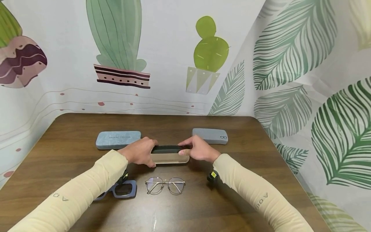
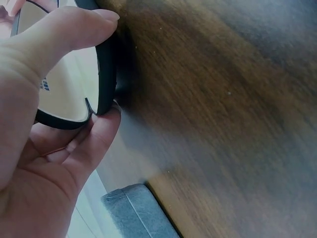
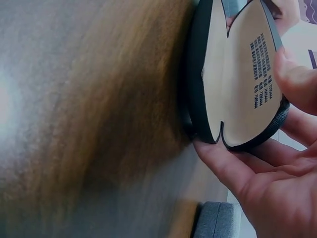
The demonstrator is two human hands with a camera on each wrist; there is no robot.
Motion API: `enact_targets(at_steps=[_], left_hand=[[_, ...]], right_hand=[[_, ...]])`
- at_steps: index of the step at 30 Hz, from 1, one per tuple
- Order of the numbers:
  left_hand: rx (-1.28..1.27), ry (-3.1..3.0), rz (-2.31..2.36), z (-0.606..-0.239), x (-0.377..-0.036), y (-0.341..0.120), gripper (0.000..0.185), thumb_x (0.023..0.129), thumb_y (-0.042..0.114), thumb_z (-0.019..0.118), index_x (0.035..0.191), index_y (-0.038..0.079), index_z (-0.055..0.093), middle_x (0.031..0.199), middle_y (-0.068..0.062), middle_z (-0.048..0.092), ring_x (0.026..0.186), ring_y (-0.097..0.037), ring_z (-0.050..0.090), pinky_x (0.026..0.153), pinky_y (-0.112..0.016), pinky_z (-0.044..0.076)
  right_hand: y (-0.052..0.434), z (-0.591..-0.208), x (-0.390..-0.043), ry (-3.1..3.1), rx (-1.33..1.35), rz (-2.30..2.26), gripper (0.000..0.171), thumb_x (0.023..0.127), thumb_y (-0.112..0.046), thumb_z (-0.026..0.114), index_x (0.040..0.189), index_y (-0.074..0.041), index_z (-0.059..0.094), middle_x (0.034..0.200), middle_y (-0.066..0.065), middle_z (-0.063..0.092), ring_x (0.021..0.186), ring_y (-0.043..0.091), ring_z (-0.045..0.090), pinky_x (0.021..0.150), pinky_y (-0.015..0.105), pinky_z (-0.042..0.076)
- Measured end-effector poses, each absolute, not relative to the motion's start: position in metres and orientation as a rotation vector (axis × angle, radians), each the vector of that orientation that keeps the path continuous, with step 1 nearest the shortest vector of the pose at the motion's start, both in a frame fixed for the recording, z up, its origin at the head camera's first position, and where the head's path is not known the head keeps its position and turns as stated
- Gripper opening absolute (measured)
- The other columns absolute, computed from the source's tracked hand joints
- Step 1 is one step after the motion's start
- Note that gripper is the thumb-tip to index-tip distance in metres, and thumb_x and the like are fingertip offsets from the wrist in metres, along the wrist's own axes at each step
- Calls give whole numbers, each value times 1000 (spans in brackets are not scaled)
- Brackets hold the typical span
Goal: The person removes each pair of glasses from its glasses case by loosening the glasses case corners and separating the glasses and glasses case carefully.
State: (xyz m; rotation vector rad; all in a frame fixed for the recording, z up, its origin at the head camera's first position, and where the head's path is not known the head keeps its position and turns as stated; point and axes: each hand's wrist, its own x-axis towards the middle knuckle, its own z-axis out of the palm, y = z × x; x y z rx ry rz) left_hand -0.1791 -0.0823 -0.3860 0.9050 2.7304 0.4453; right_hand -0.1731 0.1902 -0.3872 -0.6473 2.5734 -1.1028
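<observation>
Nearest us lie wire-rimmed glasses (image 1: 165,186), while our left hand (image 1: 141,151) and right hand (image 1: 198,150) pinch the beige case (image 1: 169,157) ends mid-surface (image 1: 72,151); we advise even, steady finger pressure.

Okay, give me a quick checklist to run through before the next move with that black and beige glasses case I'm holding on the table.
1. Left hand grips the left end of the black and beige case: ok.
2. Right hand grips its right end: ok.
3. Case open, beige lining showing: ok in both wrist views.
4. Case empty inside: cannot tell, only part of the lining shows.
5. Wire-frame glasses lie on the table just in front of the case, untouched: ok.
6. Blue glasses partly hidden under the left sleeve, so a snag is possible: not ok.
</observation>
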Motion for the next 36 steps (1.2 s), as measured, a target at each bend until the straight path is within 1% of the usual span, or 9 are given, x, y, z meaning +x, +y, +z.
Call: enact_targets(at_steps=[3, 6, 12, 15, 18, 23, 28, 32, 36], left_hand=[[914, 2726, 447, -386, -180, -82, 69, 66, 30, 96, 119, -4, 67, 91, -6, 71, 73, -13, 60, 71, -32, 55], [921, 2722, 456, -387, -181, -82, 68, 66, 30, 96, 118, -4, 68, 91, -5, 71, 74, -13, 60, 71, -32, 55], [916, 2697, 505, -386, -180, -83, 65, 69, 29, 95, 119, -4, 71, 96, -6, 74, 74, -10, 60, 72, -30, 55], [934, 2680, 527, -386, -181, -82, 65, 71, 29, 94, 121, -6, 71, 99, -7, 75, 74, -9, 60, 73, -30, 55], [931, 2667, 532, -385, -181, -82, 65, 72, 30, 93, 122, -5, 72, 99, -6, 75, 74, -8, 61, 73, -29, 55], [925, 2667, 538, -384, -181, -84, 64, 70, 28, 94, 120, -5, 72, 96, -5, 75, 73, -8, 61, 72, -29, 55], [922, 2672, 534, -385, -182, -85, 65, 70, 29, 94, 121, -5, 72, 100, -7, 75, 75, -9, 61, 74, -29, 55], [919, 2675, 530, -385, -183, -85, 66, 70, 29, 93, 122, -6, 72, 103, -9, 76, 77, -9, 61, 75, -30, 55], [908, 2667, 531, -385, -184, -86, 66, 71, 29, 93, 123, -6, 71, 107, -11, 76, 79, -10, 62, 78, -31, 56]], right_hand=[[190, -388, -172, 2593, -641, -1078, 36, 92, -20, 80, 123, -1, 76, 114, 11, 79, 93, 8, 67, 94, 35, 56], [191, -389, -171, 2603, -650, -1067, 36, 92, -20, 80, 123, -1, 76, 115, 11, 79, 93, 7, 66, 94, 34, 56], [190, -391, -169, 2611, -652, -1059, 38, 90, -17, 82, 124, -1, 75, 109, 11, 80, 79, 7, 62, 79, 25, 53], [192, -392, -168, 2622, -651, -1058, 40, 88, -15, 83, 124, -1, 75, 108, 12, 80, 74, 7, 61, 73, 23, 51], [191, -393, -167, 2635, -668, -1052, 41, 88, -15, 83, 125, 0, 74, 112, 13, 79, 76, 6, 62, 74, 22, 52], [189, -394, -166, 2649, -683, -1042, 41, 88, -16, 83, 125, 0, 74, 116, 14, 78, 81, 6, 63, 78, 23, 53], [189, -394, -165, 2643, -674, -1047, 42, 88, -15, 83, 126, 0, 74, 118, 15, 78, 82, 8, 62, 77, 24, 52], [189, -395, -165, 2653, -685, -1036, 42, 88, -15, 83, 126, 0, 74, 121, 14, 77, 88, 10, 64, 82, 28, 54], [189, -396, -164, 2673, -697, -1013, 42, 87, -15, 84, 125, -1, 74, 124, 14, 76, 96, 12, 66, 89, 34, 56]])
